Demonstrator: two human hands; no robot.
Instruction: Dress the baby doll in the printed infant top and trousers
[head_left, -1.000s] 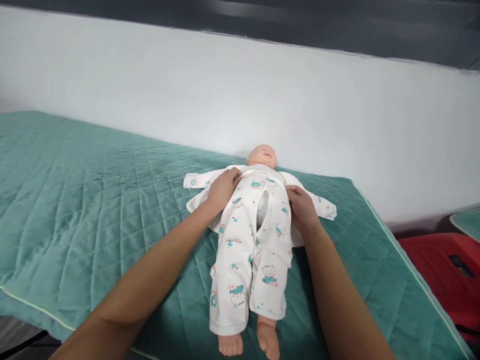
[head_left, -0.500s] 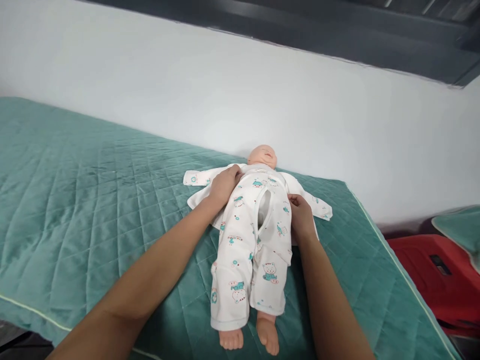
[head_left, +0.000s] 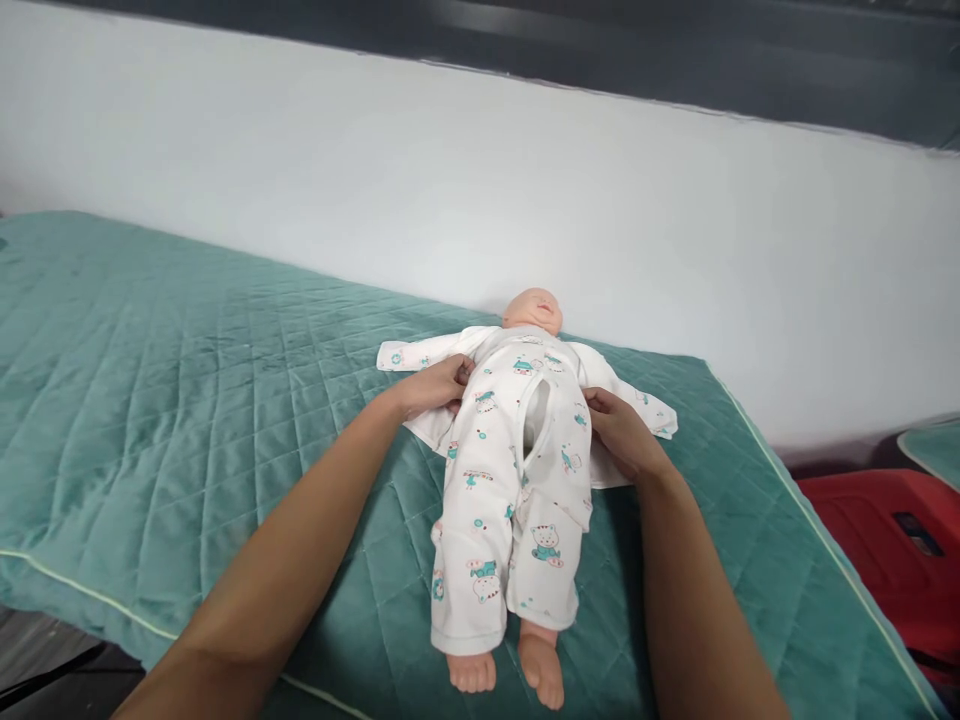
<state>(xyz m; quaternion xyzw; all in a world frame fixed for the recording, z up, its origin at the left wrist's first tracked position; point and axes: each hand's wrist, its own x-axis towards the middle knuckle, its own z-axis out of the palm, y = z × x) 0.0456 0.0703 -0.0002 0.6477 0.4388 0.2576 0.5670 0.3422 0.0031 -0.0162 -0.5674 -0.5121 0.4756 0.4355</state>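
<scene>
A baby doll [head_left: 534, 310] lies on its back, head toward the wall and bare feet toward me. It wears white printed split-crotch pants [head_left: 480, 490], pulled high on the torso, and a white long-sleeved shirt [head_left: 615, 375] with both sleeves spread out. At the left edge of the pants, my left hand [head_left: 439, 385] is closed, its fingertips pinching the cloth near the waist. My right hand [head_left: 622, 430] is closed on the opposite edge of the pants, thumb and fingers together. Some fingertips are hidden against the fabric.
Under the doll spreads a green quilted cover [head_left: 225, 400] with pale piping along its edges. A white wall [head_left: 420, 190] rises behind, with a dark band above. Beyond the right edge stands a red plastic object [head_left: 885, 540].
My left hand has moved down and outward from the doll's chest to the side of the pants. My right hand has turned slightly, wrist outward. The view has shifted a little.
</scene>
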